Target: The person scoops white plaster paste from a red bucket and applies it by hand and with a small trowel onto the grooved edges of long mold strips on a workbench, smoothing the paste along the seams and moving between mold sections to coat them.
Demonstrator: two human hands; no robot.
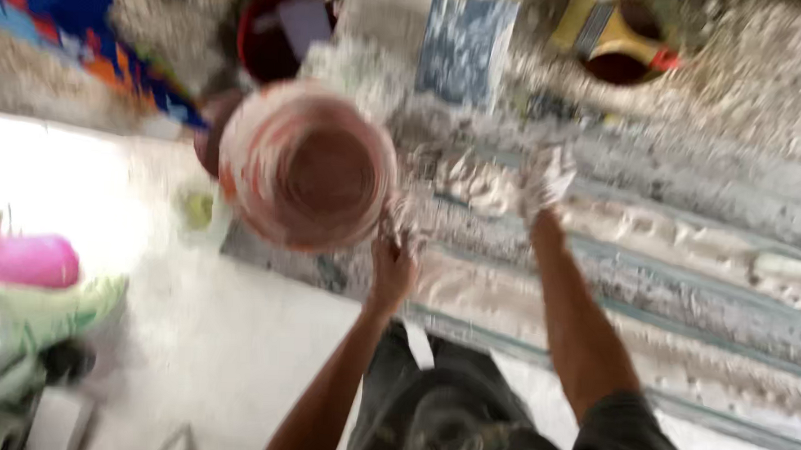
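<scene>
Fingers (547,173) plaster-caked beside smeared reddish bucket (309,162)

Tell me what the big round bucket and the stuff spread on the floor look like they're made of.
Bucket: probably plastic, reddish and smeared white; smooth round wall, though blur leaves it open. Floor spread: looks like wet mortar or plaster, pale, lumpy and ridged. It coats the right hand too.

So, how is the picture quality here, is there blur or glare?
Head view: motion blur smears the whole frame, most on the red bucket; the left hand and right hand lack sharp edges; strong glare washes out the white floor at the left; no clear shadows can be made out.
</scene>
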